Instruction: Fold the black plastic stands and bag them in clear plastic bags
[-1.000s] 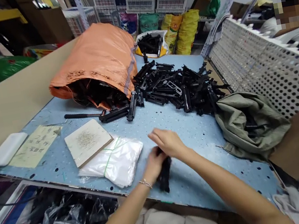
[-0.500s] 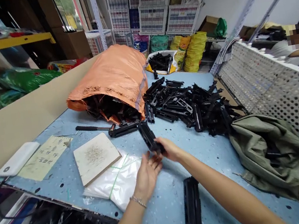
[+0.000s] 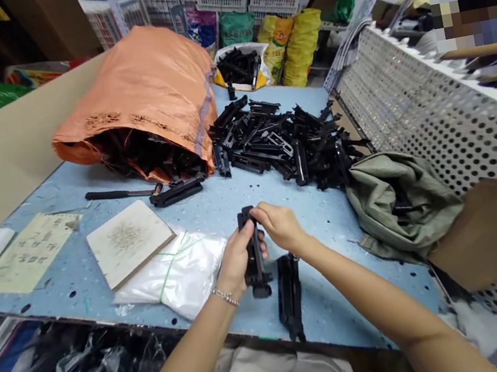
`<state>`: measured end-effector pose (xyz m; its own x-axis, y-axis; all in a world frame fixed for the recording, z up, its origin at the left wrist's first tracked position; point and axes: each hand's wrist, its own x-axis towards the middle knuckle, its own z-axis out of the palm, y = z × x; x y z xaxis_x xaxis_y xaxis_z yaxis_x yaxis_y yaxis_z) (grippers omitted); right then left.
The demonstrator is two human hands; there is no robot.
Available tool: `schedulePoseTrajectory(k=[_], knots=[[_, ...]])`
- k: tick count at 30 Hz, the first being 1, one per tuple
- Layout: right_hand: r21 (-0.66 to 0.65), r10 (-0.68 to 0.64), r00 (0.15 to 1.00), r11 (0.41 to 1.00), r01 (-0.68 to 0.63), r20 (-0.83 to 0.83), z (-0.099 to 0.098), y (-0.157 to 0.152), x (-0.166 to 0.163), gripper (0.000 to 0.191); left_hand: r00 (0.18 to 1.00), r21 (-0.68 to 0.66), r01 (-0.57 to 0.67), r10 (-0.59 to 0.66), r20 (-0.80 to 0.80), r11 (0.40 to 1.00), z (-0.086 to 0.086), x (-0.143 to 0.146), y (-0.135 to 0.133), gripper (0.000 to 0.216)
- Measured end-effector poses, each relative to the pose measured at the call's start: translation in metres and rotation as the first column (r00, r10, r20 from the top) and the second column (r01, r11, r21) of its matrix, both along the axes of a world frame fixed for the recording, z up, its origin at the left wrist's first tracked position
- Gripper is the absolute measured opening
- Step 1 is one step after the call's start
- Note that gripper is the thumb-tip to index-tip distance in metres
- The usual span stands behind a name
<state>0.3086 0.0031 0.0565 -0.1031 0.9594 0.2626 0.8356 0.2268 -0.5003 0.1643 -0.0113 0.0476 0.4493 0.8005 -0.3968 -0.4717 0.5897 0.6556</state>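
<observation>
My left hand (image 3: 236,257) is wrapped round a long black slotted part (image 3: 255,265), which it holds nearly upright over the front of the table. At the part's upper end, my right hand (image 3: 280,225) has its fingers closed in a pinch; whatever lies inside the pinch is hidden. Just right of the held piece, a similar black part (image 3: 291,300) lies near the table's front edge. Further back is a loose pile of such black parts (image 3: 279,142).
An orange woven sack (image 3: 139,83) lies with its mouth toward me, black parts inside. In front are a hammer (image 3: 118,193), a whitish board (image 3: 128,242) and a plastic-wrapped bundle (image 3: 186,270). A green cloth bag (image 3: 396,205) and perforated panel (image 3: 406,100) border the right; a person sits beyond.
The black part has passed into my left hand, which was open beside it, and is turned more upright. My right hand has shifted from its lower end to a pinch at the top.
</observation>
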Motion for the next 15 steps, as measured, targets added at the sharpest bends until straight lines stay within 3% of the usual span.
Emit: schedulePoseTrajectory(k=[3, 5, 7, 9, 11, 13, 15], knots=[[0.002, 0.115, 0.990, 0.993, -0.115, -0.081, -0.005, -0.030, -0.009, 0.054, 0.998, -0.017, -0.056, 0.056, 0.003, 0.998, 0.000, -0.005, 0.011, 0.051], [0.131, 0.240, 0.970, 0.962, -0.242, 0.030, -0.011, -0.056, -0.016, 0.050, 0.998, -0.027, -0.055, 0.055, 0.004, 0.998, 0.001, -0.009, 0.015, 0.054], [0.208, 0.280, 0.950, 0.930, -0.305, 0.139, -0.018, -0.077, -0.022, 0.044, 0.998, -0.009, -0.019, 0.019, -0.059, 1.000, 0.003, -0.010, 0.015, 0.056], [0.169, 0.327, 0.933, 0.921, -0.350, 0.152, -0.022, -0.085, -0.024, 0.040, 0.988, 0.037, -0.010, 0.016, -0.153, 0.999, 0.001, -0.009, 0.013, 0.060], [0.034, 0.416, 0.903, 0.906, -0.422, 0.104, -0.022, -0.076, -0.017, 0.039, 0.971, 0.101, -0.061, 0.083, -0.223, 0.993, -0.005, -0.009, 0.008, 0.067], [-0.101, 0.363, 0.930, 0.929, -0.356, 0.062, -0.017, -0.052, 0.001, 0.038, 0.953, 0.152, -0.091, 0.131, -0.274, 0.984, -0.019, -0.009, 0.001, 0.067], [-0.180, 0.034, 0.996, 0.984, -0.017, 0.088, -0.012, -0.018, 0.027, 0.034, 0.927, 0.205, -0.066, 0.136, -0.349, 0.977, -0.037, -0.008, -0.009, 0.058]])
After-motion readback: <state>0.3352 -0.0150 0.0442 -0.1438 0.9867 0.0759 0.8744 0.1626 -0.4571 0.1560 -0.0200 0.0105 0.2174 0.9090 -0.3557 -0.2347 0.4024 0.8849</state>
